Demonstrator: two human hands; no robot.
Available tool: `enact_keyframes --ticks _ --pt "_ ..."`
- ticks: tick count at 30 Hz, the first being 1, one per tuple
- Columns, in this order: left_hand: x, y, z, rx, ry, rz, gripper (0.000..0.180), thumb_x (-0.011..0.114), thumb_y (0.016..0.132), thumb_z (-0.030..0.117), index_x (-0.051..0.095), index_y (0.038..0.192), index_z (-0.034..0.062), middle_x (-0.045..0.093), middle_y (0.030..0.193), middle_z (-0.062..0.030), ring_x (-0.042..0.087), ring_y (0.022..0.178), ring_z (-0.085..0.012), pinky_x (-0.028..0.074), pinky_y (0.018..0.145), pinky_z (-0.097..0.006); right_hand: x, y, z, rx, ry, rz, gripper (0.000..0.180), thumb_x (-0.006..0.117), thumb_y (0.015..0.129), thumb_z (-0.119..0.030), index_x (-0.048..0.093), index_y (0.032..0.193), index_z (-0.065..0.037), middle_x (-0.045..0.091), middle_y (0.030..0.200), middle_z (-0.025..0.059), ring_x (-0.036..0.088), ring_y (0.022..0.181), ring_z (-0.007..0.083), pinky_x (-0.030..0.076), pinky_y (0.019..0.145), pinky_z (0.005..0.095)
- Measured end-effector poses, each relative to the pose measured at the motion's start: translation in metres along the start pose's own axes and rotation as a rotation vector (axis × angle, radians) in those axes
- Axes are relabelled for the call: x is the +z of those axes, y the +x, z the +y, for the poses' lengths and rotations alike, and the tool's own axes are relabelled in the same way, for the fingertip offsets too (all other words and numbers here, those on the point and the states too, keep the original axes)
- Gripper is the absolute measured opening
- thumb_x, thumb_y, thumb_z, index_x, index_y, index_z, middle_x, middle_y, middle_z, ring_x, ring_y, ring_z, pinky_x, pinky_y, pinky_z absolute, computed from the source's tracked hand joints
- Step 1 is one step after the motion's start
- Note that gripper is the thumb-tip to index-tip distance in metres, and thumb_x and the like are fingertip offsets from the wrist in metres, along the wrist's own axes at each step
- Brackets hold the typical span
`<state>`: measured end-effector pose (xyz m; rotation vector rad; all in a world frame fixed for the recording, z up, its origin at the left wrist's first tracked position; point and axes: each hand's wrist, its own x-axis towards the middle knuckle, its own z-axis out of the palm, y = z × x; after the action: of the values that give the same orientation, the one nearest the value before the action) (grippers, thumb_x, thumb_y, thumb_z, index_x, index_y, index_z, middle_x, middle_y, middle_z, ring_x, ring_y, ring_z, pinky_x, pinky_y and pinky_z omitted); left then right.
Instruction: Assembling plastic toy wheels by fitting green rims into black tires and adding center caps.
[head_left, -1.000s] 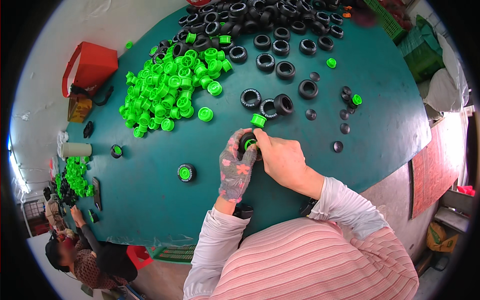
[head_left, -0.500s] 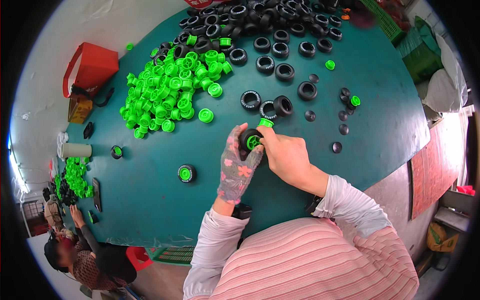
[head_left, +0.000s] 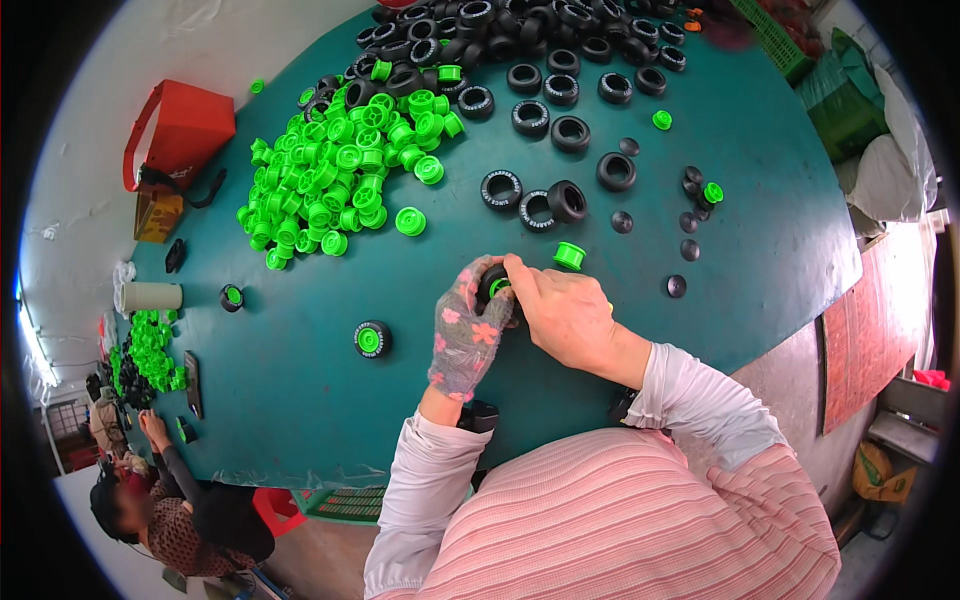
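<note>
Near the table's front, my left hand [head_left: 467,325], in a grey fingerless glove with pink flowers, is closed round a small black toy tyre [head_left: 488,279]. A green wheel rim sits inside that tyre, partly hidden by my fingers. My right hand [head_left: 572,312] is bare and closes on the same wheel from the right, its index finger over the tyre's top and its thumb at the rim. Just beyond the right hand stands a loose green rim [head_left: 569,256], apart from it. Past that lie several black tyres [head_left: 567,201].
A heap of green rims [head_left: 330,180] lies at the back left, and a big pile of black tyres [head_left: 520,30] at the far edge. One fitted wheel [head_left: 371,339] rests left of my hands. Small black discs [head_left: 676,286] lie to the right. A co-worker [head_left: 170,500] sits at lower left.
The loose green rim has come away from my right fingers and now stands on the table. My right hand has shifted slightly left and its fingers have closed further over the wheel.
</note>
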<state>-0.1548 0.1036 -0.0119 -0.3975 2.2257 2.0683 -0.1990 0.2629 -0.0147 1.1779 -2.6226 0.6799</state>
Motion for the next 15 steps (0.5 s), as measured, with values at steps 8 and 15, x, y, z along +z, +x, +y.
enact_keyframes --ticks 8,15 --pt "-0.001 0.003 -0.001 -0.024 -0.033 -0.032 0.036 0.065 0.096 0.004 0.057 0.130 -0.0025 0.068 0.104 -0.0065 0.062 0.078 -0.0092 0.053 0.063 -0.023 0.001 0.000 0.007 -0.097 -0.064 -0.038 0.059 0.064 0.075 -0.004 0.051 0.130 0.012 0.061 0.081 0.0075 0.064 0.067 0.0207 0.052 0.060 0.0333" --pt "-0.004 0.013 -0.016 -0.018 -0.221 0.039 0.039 0.065 0.097 0.006 0.052 0.132 -0.0025 0.068 0.105 -0.0107 0.066 0.080 -0.0138 0.055 0.067 -0.026 -0.031 -0.006 0.000 -0.008 -0.037 -0.101 0.059 0.071 0.083 -0.020 0.051 0.133 0.004 0.059 0.089 0.0082 0.065 0.068 0.0201 0.053 0.059 0.0317"
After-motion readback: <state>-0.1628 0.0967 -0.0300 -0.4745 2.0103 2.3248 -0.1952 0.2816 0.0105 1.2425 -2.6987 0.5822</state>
